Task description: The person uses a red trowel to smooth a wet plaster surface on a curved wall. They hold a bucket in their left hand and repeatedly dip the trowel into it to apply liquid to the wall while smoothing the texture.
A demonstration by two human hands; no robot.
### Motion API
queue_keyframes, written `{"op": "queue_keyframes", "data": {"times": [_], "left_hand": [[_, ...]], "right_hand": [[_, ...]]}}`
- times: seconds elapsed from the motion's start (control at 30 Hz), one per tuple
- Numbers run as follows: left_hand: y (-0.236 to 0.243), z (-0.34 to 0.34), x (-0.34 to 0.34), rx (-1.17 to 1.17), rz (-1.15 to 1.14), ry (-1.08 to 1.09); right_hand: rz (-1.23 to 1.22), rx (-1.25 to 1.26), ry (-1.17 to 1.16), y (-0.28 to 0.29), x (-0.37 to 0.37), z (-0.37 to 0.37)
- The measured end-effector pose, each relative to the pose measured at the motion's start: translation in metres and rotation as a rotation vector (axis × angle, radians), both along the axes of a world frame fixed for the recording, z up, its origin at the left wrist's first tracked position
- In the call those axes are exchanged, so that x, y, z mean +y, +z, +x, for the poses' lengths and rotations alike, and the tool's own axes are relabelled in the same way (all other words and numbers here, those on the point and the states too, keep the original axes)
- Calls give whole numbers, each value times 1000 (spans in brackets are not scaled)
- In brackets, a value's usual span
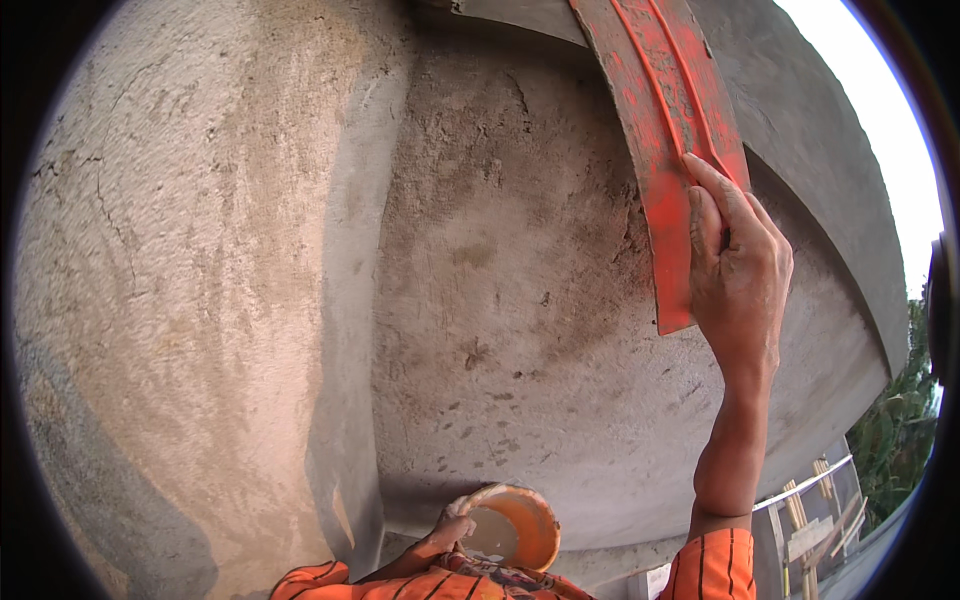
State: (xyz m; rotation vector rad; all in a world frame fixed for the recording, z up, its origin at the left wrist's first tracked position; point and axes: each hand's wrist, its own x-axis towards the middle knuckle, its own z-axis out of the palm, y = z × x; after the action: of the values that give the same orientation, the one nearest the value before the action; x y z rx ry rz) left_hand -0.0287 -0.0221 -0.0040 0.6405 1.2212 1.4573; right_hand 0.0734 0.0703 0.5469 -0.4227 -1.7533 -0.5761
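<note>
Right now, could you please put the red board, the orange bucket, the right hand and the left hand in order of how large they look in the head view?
1. Red board, though cut off at the top edge
2. Right hand
3. Orange bucket
4. Left hand

Long red ridged float (662, 150), two o'clock: plastic-looking, scuffed, smeared. Round orange plastic bucket (541, 530), six o'clock: smooth. Beige plaster wall (220, 270), nine o'clock: rough, matt.
</note>
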Motion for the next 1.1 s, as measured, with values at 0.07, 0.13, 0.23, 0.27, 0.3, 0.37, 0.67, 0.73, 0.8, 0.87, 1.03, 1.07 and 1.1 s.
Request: {"op": "queue_keyframes", "data": {"times": [0.07,0.13,0.23,0.27,0.3,0.37,0.67,0.73,0.8,0.87,1.03,1.07,1.1], "left_hand": [[2,1,4,5,15,-5],[11,0,2,11,-24,-28],[-5,-1,2,28,10,12],[-12,-1,3,36,34,34],[-9,-3,2,27,-14,6],[0,-3,-1,17,-107,-43],[15,2,2,-19,46,8],[20,2,-1,54,18,-4],[18,-2,-6,67,-2,-4],[14,-2,-4,11,0,-14],[6,-1,2,65,29,-1],[-6,-1,5,72,55,8],[-20,-3,7,35,-7,-8]], "right_hand": [[-63,143,-40,23,6,16],[-129,247,-77,32,9,32],[-210,288,-56,23,9,45],[-93,269,63,6,16,40],[-156,150,17,-6,6,35],[-209,-15,-14,-23,-5,25],[-128,356,-64,20,30,81],[-102,223,-30,-4,14,58],[-121,66,18,-26,-2,34],[-108,16,-53,-30,3,32],[-146,318,-141,12,35,75],[-161,366,-190,24,39,88],[-178,416,-240,29,40,95]]}}
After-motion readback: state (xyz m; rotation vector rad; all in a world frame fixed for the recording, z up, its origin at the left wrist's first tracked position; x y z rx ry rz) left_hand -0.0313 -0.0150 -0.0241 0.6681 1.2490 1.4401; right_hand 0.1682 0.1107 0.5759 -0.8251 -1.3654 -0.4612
